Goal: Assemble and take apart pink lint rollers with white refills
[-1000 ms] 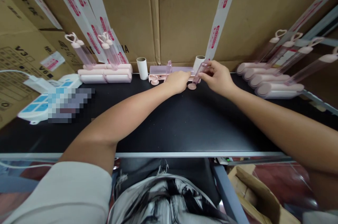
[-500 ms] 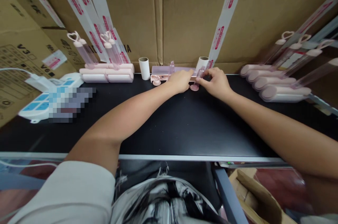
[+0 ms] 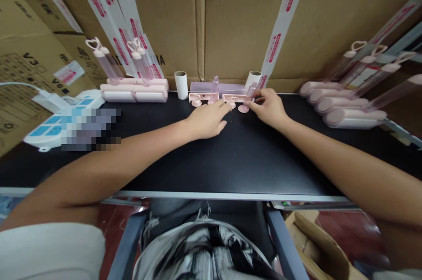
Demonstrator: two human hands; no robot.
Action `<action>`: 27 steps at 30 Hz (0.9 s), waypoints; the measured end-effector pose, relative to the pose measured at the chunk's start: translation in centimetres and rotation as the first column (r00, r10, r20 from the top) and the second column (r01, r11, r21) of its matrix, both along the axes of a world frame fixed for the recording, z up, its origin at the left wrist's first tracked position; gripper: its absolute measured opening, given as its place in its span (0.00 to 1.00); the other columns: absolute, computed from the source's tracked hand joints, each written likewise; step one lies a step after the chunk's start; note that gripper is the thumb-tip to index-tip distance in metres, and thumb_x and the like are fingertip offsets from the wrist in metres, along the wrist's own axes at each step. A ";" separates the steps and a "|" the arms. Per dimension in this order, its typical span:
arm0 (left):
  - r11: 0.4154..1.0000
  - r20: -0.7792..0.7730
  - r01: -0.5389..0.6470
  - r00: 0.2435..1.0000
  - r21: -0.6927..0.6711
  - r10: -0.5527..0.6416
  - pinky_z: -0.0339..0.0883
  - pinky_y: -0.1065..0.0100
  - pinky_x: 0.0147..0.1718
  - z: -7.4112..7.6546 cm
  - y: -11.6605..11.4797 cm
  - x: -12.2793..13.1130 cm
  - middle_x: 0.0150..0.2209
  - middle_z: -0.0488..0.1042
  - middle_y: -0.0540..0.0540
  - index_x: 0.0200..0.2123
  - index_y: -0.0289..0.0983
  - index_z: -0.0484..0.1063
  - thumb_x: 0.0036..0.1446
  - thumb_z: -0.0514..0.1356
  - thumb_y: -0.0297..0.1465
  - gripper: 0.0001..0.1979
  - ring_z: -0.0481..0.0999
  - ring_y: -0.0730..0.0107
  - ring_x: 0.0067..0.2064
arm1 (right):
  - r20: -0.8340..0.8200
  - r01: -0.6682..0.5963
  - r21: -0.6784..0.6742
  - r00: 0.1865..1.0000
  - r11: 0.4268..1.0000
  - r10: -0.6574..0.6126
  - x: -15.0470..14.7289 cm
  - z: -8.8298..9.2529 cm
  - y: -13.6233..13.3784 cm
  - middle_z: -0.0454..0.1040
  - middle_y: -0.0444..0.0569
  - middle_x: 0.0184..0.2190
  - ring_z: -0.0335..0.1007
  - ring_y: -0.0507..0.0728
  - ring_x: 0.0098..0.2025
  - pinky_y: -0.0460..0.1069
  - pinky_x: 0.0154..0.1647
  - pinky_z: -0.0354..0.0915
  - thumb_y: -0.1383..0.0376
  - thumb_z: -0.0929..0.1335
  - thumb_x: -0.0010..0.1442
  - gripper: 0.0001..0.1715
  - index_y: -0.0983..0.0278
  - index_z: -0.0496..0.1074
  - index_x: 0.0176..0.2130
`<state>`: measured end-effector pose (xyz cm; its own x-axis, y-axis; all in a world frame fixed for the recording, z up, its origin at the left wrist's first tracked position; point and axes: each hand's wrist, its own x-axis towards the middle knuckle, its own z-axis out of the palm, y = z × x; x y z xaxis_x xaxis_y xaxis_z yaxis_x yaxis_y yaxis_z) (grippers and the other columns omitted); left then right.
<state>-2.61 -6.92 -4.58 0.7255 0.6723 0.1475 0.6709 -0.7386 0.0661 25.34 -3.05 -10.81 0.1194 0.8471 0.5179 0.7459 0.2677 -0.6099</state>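
Observation:
My left hand [image 3: 209,118] hovers over the black tabletop with its fingers stretched apart, holding nothing. Close beyond its fingertips are a small pink piece with a heart-shaped loop [image 3: 232,102] and an upright clear pink tube [image 3: 215,86], whose foot is partly hidden. My right hand [image 3: 269,106] pinches another clear pink tube [image 3: 252,92] with a round foot, which leans to the right. Behind them lie two pale pink trays [image 3: 227,97] and a long translucent lilac piece [image 3: 217,87]. One more heart-loop piece [image 3: 197,101] sits at the left tray.
White cardboard rolls [image 3: 181,85] stand either side of the trays. Pink cylinders with clear tubes and heart loops are stacked at left [image 3: 133,90] and right [image 3: 354,117]. A power strip [image 3: 44,132] lies at far left. Cardboard [image 3: 237,20] walls the back.
My left hand has drawn back toward me and left, off the trays, uncovering the tube and heart-loop piece. My right hand stays at its tube, almost unmoved.

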 end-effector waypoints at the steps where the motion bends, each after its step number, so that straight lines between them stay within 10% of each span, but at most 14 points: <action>1: 1.000 -0.039 -0.004 0.999 -0.004 0.004 0.77 0.55 0.50 -0.1 -0.7 -0.9 0.65 0.74 0.36 0.67 0.38 0.69 0.71 0.58 0.35 0.24 0.82 0.47 0.57 | -0.004 0.009 -0.004 1.000 1.000 -0.009 -0.1 0.0 0.1 0.78 0.55 0.47 0.78 0.62 0.39 0.63 0.50 0.76 0.55 0.78 0.55 0.15 0.59 0.76 0.37; 10: 0.982 -0.005 -0.190 0.982 0.018 0.190 0.78 0.55 0.48 -1.0 -0.1 -6.3 0.60 0.81 0.41 0.58 0.40 0.77 0.69 0.58 0.38 0.18 0.85 0.48 0.55 | 0.026 0.042 -0.027 0.999 0.999 -0.042 -1.2 0.4 0.9 0.77 0.57 0.48 0.78 0.61 0.37 0.62 0.50 0.75 0.56 0.76 0.55 0.14 0.60 0.76 0.38; 27: 0.933 0.248 -0.349 0.899 -0.090 0.360 0.74 0.57 0.47 -0.9 2.9 -7.7 0.50 0.86 0.44 0.62 0.41 0.76 0.66 0.62 0.35 0.22 0.85 0.52 0.51 | 0.163 0.057 0.018 0.985 0.998 -0.059 -1.9 0.0 0.7 0.81 0.57 0.42 0.75 0.64 0.40 0.60 0.49 0.72 0.62 0.71 0.56 0.13 0.61 0.77 0.42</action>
